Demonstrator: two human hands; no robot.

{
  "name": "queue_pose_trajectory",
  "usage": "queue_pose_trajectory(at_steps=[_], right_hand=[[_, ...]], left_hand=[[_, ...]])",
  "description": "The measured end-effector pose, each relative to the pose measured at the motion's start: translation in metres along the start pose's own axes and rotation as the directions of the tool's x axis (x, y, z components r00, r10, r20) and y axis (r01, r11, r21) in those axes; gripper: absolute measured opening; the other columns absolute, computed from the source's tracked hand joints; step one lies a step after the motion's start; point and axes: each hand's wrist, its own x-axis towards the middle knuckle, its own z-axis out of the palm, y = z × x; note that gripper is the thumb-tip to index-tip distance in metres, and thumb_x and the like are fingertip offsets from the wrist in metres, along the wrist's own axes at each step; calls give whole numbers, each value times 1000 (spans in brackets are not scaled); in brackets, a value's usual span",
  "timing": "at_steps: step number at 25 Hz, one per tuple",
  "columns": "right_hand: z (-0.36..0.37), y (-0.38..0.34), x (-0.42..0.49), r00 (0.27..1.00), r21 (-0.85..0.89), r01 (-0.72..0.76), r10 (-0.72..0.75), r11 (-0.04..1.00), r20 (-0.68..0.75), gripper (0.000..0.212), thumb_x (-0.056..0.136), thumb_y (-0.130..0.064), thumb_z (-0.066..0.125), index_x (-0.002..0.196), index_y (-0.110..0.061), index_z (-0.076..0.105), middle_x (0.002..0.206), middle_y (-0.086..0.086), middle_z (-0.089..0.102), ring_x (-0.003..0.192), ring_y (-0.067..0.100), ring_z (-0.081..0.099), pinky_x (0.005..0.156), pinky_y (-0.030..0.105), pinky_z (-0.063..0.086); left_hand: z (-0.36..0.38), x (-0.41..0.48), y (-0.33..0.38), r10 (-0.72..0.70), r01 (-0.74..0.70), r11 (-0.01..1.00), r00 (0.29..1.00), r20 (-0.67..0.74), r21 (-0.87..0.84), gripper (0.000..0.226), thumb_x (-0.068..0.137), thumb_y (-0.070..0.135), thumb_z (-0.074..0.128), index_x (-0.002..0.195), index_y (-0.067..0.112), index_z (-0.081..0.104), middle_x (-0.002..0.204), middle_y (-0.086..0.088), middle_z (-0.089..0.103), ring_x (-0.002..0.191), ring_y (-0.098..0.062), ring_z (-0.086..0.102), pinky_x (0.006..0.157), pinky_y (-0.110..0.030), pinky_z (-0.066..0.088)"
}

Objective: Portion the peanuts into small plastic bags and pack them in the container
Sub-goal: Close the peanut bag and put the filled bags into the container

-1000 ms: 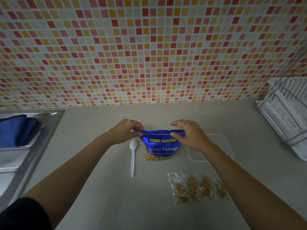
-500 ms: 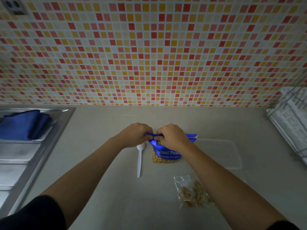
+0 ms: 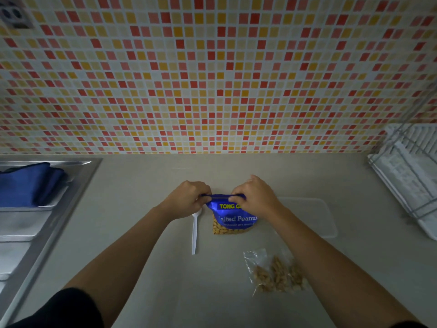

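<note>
Peanut bag (image 3: pixel 233 217) stands upright on the table (image 3: pixel 142 185), its top edge pinched shut between the fingers of the left hand (image 3: pixel 189 198) and right hand (image 3: pixel 254 197); spoon (image 3: pixel 194 230) just left, container (image 3: pixel 314 216) right, filled small bags (image 3: pixel 274 273) nearer.

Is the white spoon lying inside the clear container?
No, the spoon lies on the counter left of the peanut bag, while the container is on the right.
</note>
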Motion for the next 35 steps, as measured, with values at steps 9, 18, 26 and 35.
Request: queue_pose_trajectory(at_steps=[9, 18, 26, 35], right_hand=[[4, 47, -29, 977, -140, -11, -18, 990, -210, 39, 80, -47, 43, 74, -22, 72, 68, -7, 73, 65, 22, 58, 90, 31, 27], [-1, 64, -44, 974, 105, -113, 131, 988, -184, 30, 80, -36, 48, 83, -13, 68, 84, 6, 70, 78, 26, 62, 65, 23, 34], [-7, 64, -36, 986, 229, -110, 135, 967, -97, 13, 85, -19, 63, 89, -10, 71, 84, 6, 71, 77, 20, 61, 67, 26, 39], [-2, 56, -36, 984, 318, -118, 153, 941, -88, 12, 82, -16, 63, 91, -10, 69, 88, 5, 71, 79, 17, 63, 72, 27, 47]], left_hand=[[0, 0, 0, 18, -18, 1000, 999, -31, 11, 27, 85, 25, 46, 90, 7, 65, 83, -9, 67, 75, -24, 59, 67, -22, 37], [-1, 0, 0, -39, 39, 999, 999, 4, -15, 24, 92, 23, 49, 101, 6, 62, 97, -11, 67, 89, -22, 59, 73, -25, 43], [-2, -3, 4, -116, 115, 993, 993, -38, -20, 25, 92, 20, 52, 112, 8, 61, 106, -10, 67, 96, -22, 59, 78, -28, 45], [0, 2, 19, -170, 167, 981, 985, -27, -103, 22, 89, 18, 56, 108, 8, 60, 104, -9, 65, 90, -18, 57, 77, -28, 47]])
